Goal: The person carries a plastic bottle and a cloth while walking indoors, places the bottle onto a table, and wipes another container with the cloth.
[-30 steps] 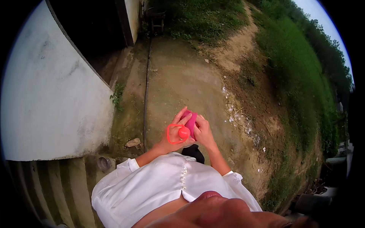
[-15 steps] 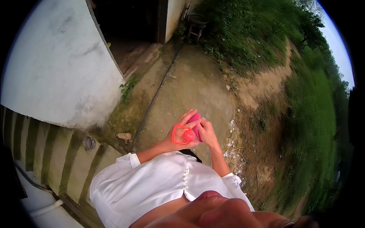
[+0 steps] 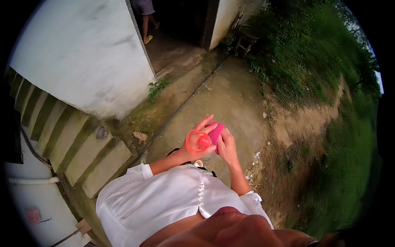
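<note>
My left hand (image 3: 191, 153) is around an upright thing topped by a round red cap (image 3: 204, 141) with a red loop (image 3: 188, 144), like a bottle seen from above. Its body is hidden under the cap and my fingers. The thumb lies below the cap and the fingertips reach up past it. My right hand (image 3: 227, 147) grips a bright pink, cloth-like piece (image 3: 216, 131), pressed against the capped thing's right side. The two hands meet in front of my chest, and left fingertips touch the pink piece.
Concrete steps (image 3: 72, 136) and a white wall (image 3: 82, 57) stand at left. A person's legs (image 3: 147, 24) show in the dark doorway. A black hose (image 3: 181, 108) crosses the ground. A stool (image 3: 245, 43) stands near bushes, with a grassy bank (image 3: 341, 164) at right.
The view has turned, so the doorway and steps sit further right and higher. The pink piece shows wider between my hands. A person's legs have appeared in the doorway.
</note>
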A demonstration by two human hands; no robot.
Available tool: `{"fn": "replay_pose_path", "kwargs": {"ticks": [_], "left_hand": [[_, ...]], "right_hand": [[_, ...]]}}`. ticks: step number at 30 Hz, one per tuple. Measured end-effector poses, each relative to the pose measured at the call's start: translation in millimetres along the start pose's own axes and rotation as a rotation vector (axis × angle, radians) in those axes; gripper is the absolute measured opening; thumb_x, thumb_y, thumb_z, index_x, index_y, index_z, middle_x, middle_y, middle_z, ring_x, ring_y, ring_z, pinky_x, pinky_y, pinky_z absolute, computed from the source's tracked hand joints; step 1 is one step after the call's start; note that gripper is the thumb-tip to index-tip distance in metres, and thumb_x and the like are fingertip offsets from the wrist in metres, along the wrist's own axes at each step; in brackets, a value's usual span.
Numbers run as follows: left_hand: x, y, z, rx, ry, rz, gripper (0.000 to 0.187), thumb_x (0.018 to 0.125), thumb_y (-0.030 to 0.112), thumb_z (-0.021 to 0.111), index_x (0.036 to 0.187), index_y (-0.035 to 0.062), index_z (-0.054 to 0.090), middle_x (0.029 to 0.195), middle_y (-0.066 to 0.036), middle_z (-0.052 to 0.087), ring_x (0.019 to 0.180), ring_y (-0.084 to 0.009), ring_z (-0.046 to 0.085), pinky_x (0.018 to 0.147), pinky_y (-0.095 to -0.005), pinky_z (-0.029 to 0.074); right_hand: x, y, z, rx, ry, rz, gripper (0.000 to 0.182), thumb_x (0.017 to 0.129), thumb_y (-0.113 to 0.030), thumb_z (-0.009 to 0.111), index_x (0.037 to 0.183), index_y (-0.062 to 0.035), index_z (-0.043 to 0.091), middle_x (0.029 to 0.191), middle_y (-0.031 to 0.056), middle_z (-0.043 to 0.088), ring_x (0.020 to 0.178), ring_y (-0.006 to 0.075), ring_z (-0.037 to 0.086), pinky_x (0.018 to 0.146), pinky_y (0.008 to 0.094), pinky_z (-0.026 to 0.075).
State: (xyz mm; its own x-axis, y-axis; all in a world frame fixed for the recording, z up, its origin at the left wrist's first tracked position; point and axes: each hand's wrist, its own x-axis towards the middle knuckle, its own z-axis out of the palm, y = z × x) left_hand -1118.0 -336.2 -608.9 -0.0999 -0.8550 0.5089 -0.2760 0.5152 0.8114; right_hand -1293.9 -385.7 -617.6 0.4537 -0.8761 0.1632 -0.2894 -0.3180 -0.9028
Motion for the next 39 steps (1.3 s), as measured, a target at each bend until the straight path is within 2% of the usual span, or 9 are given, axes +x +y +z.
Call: {"fn": "replay_pose_path", "kwargs": {"ticks": [5, 9, 15, 21, 25, 31, 33, 36, 39], "left_hand": [[-1, -21, -18, -0.259, 0.245, -0.335, 0.065, 0.082, 0.029, 0.075, 0.137, 0.0006, 0.055, 0.155, -0.020, 0.034, 0.141, -0.0404, 0.038, 0.112, -0.0498, 0.036], [19, -22, -39, 0.259, -0.005, 0.005, 0.059, 0.084, 0.029, 0.073, 0.134, 0.0018, 0.058, 0.155, -0.022, 0.034, 0.140, -0.0376, 0.041, 0.111, -0.0473, 0.039], [69, -93, -65, -0.334, 0.294, -0.269, 0.055, 0.087, 0.025, 0.072, 0.133, -0.0003, 0.057, 0.155, -0.026, 0.033, 0.140, -0.0403, 0.041, 0.111, -0.0486, 0.038], [121, -114, -122, 0.069, 0.109, 0.095, 0.063, 0.086, 0.030, 0.073, 0.135, -0.0057, 0.055, 0.157, -0.020, 0.033, 0.143, -0.0348, 0.036, 0.112, -0.0473, 0.036], [133, -153, -151, -0.324, 0.347, -0.191, 0.064, 0.085, 0.029, 0.074, 0.133, -0.0075, 0.055, 0.157, -0.020, 0.032, 0.143, -0.0346, 0.036, 0.113, -0.0453, 0.035], [147, -162, -193, -0.057, 0.258, -0.056, 0.055, 0.086, 0.023, 0.073, 0.129, -0.0066, 0.057, 0.156, -0.022, 0.031, 0.138, -0.0363, 0.044, 0.110, -0.0455, 0.038], [154, -173, -200, 0.160, 0.224, 0.031, 0.049, 0.086, 0.021, 0.072, 0.124, -0.0061, 0.059, 0.156, -0.023, 0.031, 0.136, -0.0372, 0.048, 0.109, -0.0461, 0.040], [167, -190, -211, -0.170, 0.452, -0.148, 0.028, 0.085, 0.017, 0.072, 0.096, -0.0027, 0.057, 0.155, -0.024, 0.032, 0.134, -0.0395, 0.050, 0.107, -0.0489, 0.040], [178, -208, -218, -0.087, 0.541, -0.185, 0.030, 0.085, 0.018, 0.073, 0.099, -0.0028, 0.057, 0.155, -0.024, 0.031, 0.134, -0.0395, 0.049, 0.107, -0.0483, 0.040]], "right_hand": [[21, -33, 26, -0.098, 0.098, -0.281, 0.015, 0.089, -0.005, 0.059, 0.101, 0.0015, 0.064, 0.096, 0.0182, 0.064, 0.092, 0.0362, 0.056, 0.084, 0.0433, 0.048], [71, 21, 24, 0.134, -0.147, 0.235, 0.014, 0.089, -0.004, 0.059, 0.100, 0.0006, 0.066, 0.092, 0.0179, 0.064, 0.090, 0.0350, 0.057, 0.084, 0.0425, 0.048], [128, -34, 43, -0.220, 0.095, -0.322, 0.020, 0.091, -0.012, 0.057, 0.105, -0.0023, 0.067, 0.098, 0.0145, 0.066, 0.092, 0.0339, 0.055, 0.084, 0.0427, 0.049], [242, 0, 47, 0.086, -0.192, 0.167, 0.019, 0.091, -0.013, 0.057, 0.102, -0.0007, 0.066, 0.098, 0.0190, 0.065, 0.092, 0.0353, 0.059, 0.083, 0.0422, 0.049], [260, -38, 85, -0.163, 0.019, -0.419, 0.020, 0.091, -0.013, 0.058, 0.104, 0.0000, 0.067, 0.101, 0.0194, 0.066, 0.098, 0.0365, 0.059, 0.084, 0.0433, 0.049], [330, 32, 109, -0.029, -0.132, -0.326, 0.024, 0.094, -0.018, 0.056, 0.101, 0.0025, 0.066, 0.089, 0.0147, 0.067, 0.088, 0.0299, 0.061, 0.077, 0.0400, 0.049], [350, 59, 114, 0.247, -0.237, 0.246, 0.029, 0.099, -0.023, 0.052, 0.097, 0.0033, 0.065, 0.081, 0.0086, 0.067, 0.073, 0.0224, 0.060, 0.071, 0.0393, 0.049], [365, 112, 120, 0.408, -0.156, 0.438, 0.032, 0.104, -0.027, 0.048, 0.106, 0.0001, 0.065, 0.080, 0.0039, 0.065, 0.067, 0.0138, 0.059, 0.062, 0.0317, 0.049], [386, 110, 106, 0.733, -0.076, 0.548, 0.032, 0.104, -0.029, 0.050, 0.117, -0.0017, 0.063, 0.082, 0.0040, 0.066, 0.070, 0.0130, 0.064, 0.059, 0.0286, 0.051]]}}
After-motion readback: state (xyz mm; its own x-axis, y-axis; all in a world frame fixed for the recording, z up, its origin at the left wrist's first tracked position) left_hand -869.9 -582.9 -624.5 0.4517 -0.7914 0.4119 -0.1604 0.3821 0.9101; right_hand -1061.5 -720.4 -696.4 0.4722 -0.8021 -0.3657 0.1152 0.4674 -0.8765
